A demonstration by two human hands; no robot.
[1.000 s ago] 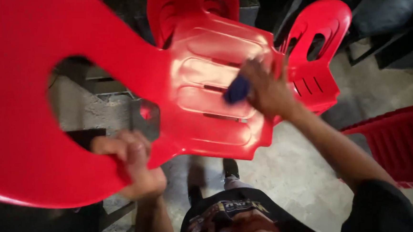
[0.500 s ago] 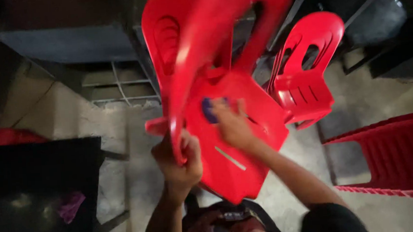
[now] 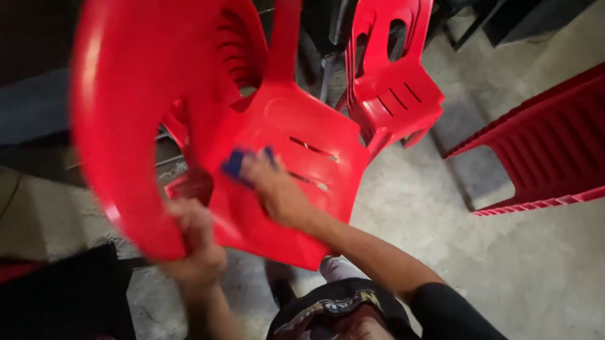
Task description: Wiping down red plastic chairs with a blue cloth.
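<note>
I hold a red plastic chair (image 3: 271, 123) tilted up in front of me. My left hand (image 3: 193, 243) grips the rim of its armrest near the bottom left. My right hand (image 3: 276, 192) presses a small blue cloth (image 3: 235, 162) against the chair's seat, next to the slots. The picture is blurred by motion.
A second red plastic chair (image 3: 391, 80) stands behind on the concrete floor (image 3: 532, 268). A red ribbed plastic piece (image 3: 560, 147) lies at the right. A black table (image 3: 38, 312) sits at the lower left, dark furniture legs at the back.
The chair has turned in my hands, so its seat now faces me more fully. My right hand with the blue cloth has slid across the seat toward the left.
</note>
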